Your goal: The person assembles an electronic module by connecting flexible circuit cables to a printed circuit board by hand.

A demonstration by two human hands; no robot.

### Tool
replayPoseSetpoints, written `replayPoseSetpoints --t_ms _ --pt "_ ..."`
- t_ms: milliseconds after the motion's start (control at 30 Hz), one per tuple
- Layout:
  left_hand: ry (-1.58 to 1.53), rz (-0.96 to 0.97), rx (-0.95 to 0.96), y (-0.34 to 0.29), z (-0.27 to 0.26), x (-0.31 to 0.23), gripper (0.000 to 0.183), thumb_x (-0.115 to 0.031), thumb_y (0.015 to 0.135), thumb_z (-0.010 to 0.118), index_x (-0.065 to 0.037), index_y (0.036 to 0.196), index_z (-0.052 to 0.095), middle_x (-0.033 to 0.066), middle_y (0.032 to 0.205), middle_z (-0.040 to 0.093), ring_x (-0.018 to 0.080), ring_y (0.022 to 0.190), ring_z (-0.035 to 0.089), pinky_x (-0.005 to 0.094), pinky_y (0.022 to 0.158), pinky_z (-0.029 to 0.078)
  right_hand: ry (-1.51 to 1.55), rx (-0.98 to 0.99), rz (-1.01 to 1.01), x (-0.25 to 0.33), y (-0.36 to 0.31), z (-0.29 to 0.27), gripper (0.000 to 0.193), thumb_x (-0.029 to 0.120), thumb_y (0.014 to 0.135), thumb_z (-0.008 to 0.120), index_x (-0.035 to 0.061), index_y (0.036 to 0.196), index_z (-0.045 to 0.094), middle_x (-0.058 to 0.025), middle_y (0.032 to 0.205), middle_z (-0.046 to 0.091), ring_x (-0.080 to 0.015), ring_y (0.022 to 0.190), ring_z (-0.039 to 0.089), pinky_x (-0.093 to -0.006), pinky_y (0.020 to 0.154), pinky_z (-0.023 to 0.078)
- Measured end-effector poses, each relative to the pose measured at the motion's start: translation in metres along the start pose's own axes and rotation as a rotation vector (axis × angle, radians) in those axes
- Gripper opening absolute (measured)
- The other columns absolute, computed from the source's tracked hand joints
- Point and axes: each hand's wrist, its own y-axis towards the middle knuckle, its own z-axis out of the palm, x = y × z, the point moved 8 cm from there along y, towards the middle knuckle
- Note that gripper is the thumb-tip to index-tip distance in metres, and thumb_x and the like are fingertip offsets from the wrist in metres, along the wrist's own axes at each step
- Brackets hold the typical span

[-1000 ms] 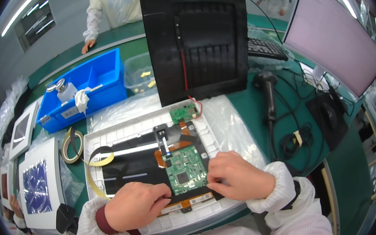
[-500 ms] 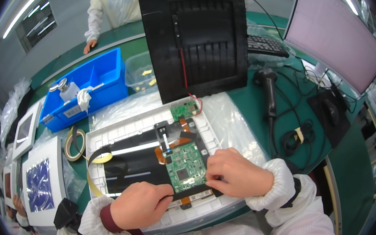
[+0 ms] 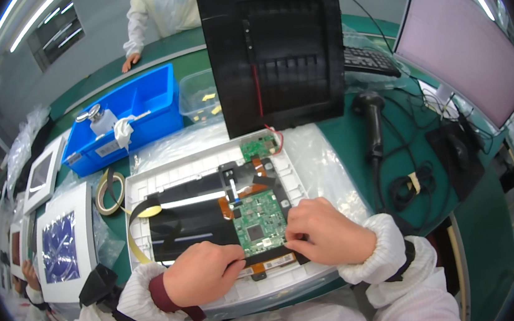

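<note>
A green circuit board [image 3: 257, 220] lies in an open white display housing [image 3: 147, 188], over black panels with orange flat cables. Along the board's near edge runs a black strip of tape [image 3: 269, 255]. My left hand [image 3: 203, 271] is closed, pinching the strip's left end between thumb and forefinger. Its right end is in the pinch of my right hand [image 3: 327, 231], whose fingers are curled beside the board's lower right corner. Both fingertips stay low over the housing and partly hide the strip's ends. A smaller green board [image 3: 258, 146] with red wires sits at the housing's far edge.
A black back cover [image 3: 277, 52] stands upright behind the housing, joined to it by red wires. Left are a blue bin [image 3: 132, 136], a tape roll [image 3: 110, 195] and framed panels [image 3: 62, 243]. Right are a scanner [image 3: 371, 126], coiled cable and monitor [image 3: 461, 45]. Another person stands opposite.
The whole view has shifted slightly, with the scene sliding a little to the right. Both hands keep their pinch at the board's near edge, with hardly any movement against the housing.
</note>
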Motion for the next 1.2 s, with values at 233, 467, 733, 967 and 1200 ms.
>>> replayPoseSetpoints --t_ms 233,467,733,967,1200 --pt "-0.039 0.001 -0.021 -0.001 -0.001 0.002 0.013 -0.012 0.077 0.052 -0.001 0.072 0.057 0.0171 0.060 0.055 0.0349 0.056 0.054 0.0408 0.052 0.043 0.008 0.003 0.001 0.000 0.001 0.000 0.008 0.011 0.072 0.060 0.0055 0.066 0.061 -0.0060 0.071 0.054 -0.0247 0.078 0.051 -0.0368 0.069 0.037" --pt "-0.056 0.051 -0.049 -0.001 -0.009 -0.001 0.011 -0.013 0.078 0.055 -0.003 0.076 0.059 0.0146 0.060 0.054 0.0308 0.053 0.054 0.0350 0.049 0.042 0.116 -0.178 -0.188 0.014 0.009 -0.015 0.011 0.013 0.072 0.062 0.0040 0.075 0.059 -0.0073 0.077 0.054 -0.0263 0.078 0.051 -0.0359 0.068 0.041" --pt "-0.026 0.190 -0.201 -0.009 -0.018 -0.010 0.010 -0.015 0.077 0.053 -0.006 0.075 0.057 0.0147 0.063 0.055 0.0336 0.058 0.055 0.0399 0.052 0.044 0.135 -0.042 -0.251 0.044 0.029 0.006 0.011 0.015 0.073 0.060 0.0045 0.076 0.059 -0.0092 0.072 0.055 -0.0290 0.074 0.053 -0.0381 0.064 0.042" --pt "-0.445 0.128 -0.098 -0.005 -0.020 0.009 0.016 -0.015 0.085 0.049 -0.002 0.077 0.056 0.0062 0.057 0.053 0.0177 0.050 0.050 0.0267 0.049 0.040 0.184 -0.189 -0.342 0.055 0.034 -0.007 0.006 0.002 0.067 0.062 0.0029 0.071 0.058 -0.0107 0.069 0.055 -0.0297 0.066 0.055 -0.0352 0.057 0.044" --pt "-0.800 -0.003 -0.184 0.001 -0.046 0.033 0.021 -0.020 0.090 0.046 -0.004 0.081 0.056 -0.0016 0.059 0.052 0.0044 0.050 0.044 0.0179 0.047 0.035 0.011 -0.548 -0.530 0.072 0.027 -0.031 0.008 -0.001 0.068 0.060 0.0031 0.075 0.058 -0.0070 0.072 0.057 -0.0215 0.058 0.056 -0.0288 0.052 0.045"
